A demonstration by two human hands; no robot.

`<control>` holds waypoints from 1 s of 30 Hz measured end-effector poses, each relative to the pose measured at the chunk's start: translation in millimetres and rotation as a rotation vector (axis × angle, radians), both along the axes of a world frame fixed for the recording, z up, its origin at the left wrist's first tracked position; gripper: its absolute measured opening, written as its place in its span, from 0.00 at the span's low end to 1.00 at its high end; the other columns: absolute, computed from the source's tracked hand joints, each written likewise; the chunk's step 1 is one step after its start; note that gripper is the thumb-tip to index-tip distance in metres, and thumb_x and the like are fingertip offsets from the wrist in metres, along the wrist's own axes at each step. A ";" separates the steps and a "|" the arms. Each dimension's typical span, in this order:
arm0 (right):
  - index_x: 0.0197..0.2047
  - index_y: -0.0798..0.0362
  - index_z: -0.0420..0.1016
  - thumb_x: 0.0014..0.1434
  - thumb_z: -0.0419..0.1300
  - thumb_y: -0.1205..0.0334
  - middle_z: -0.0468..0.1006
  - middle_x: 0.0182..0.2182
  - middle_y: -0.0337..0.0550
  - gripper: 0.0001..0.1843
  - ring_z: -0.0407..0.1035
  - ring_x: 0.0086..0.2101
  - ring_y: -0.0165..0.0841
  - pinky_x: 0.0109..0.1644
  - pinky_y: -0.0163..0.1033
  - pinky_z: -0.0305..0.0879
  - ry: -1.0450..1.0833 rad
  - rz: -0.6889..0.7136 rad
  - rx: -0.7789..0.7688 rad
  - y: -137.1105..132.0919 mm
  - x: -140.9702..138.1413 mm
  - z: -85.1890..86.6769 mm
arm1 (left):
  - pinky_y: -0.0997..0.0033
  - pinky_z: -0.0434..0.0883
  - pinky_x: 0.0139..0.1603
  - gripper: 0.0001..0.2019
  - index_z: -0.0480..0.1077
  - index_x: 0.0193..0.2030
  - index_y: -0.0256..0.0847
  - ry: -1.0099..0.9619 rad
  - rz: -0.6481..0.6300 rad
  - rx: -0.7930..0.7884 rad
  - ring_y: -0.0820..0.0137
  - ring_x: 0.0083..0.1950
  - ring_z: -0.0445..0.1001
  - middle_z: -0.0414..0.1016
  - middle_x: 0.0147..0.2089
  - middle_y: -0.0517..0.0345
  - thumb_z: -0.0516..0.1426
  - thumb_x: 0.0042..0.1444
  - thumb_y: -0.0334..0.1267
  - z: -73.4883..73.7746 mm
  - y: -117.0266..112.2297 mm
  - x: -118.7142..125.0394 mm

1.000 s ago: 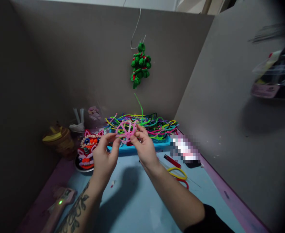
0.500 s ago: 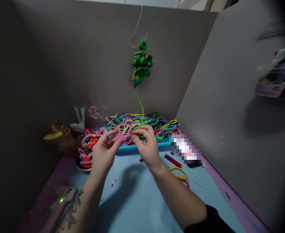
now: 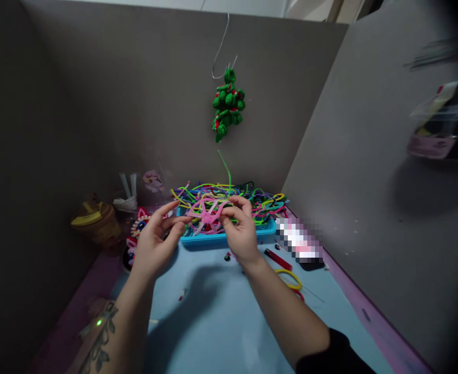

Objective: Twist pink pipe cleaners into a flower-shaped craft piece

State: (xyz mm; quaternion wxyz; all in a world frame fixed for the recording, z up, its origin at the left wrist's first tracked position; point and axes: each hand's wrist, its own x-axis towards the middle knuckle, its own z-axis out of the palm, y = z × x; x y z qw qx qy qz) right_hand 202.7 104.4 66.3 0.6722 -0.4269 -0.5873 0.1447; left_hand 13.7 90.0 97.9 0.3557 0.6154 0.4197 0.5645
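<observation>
A pink pipe-cleaner shape (image 3: 206, 214) with several looped spokes is held up between both hands above the blue table. My left hand (image 3: 154, 245) pinches its left side with thumb and forefinger, the other fingers spread. My right hand (image 3: 241, 229) pinches its right side with curled fingers. Just behind it a blue tray (image 3: 266, 229) holds a heap of coloured pipe cleaners (image 3: 248, 200).
A green ornament (image 3: 226, 105) hangs on the grey back wall. At the left stand a brown-yellow cup (image 3: 96, 223) and a red-pink fuzzy figure (image 3: 136, 227) on a dish. A red lighter (image 3: 274, 255), a yellow loop (image 3: 288, 278) and a blurred-out packet (image 3: 298, 239) lie at the right.
Both hands turned the pink shape and lifted it slightly toward the tray; its spokes now lie flatter and wider. The left hand's fingers have spread more.
</observation>
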 end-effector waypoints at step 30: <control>0.39 0.45 0.76 0.60 0.63 0.60 0.76 0.39 0.42 0.02 0.69 0.44 0.40 0.52 0.50 0.65 -0.279 -0.072 0.210 -19.1 -12.0 7.8 | 0.73 0.69 0.32 0.23 0.66 0.52 0.39 -0.167 -0.094 -0.100 0.73 0.28 0.74 0.76 0.26 0.63 0.66 0.51 0.40 -5.5 -2.4 21.0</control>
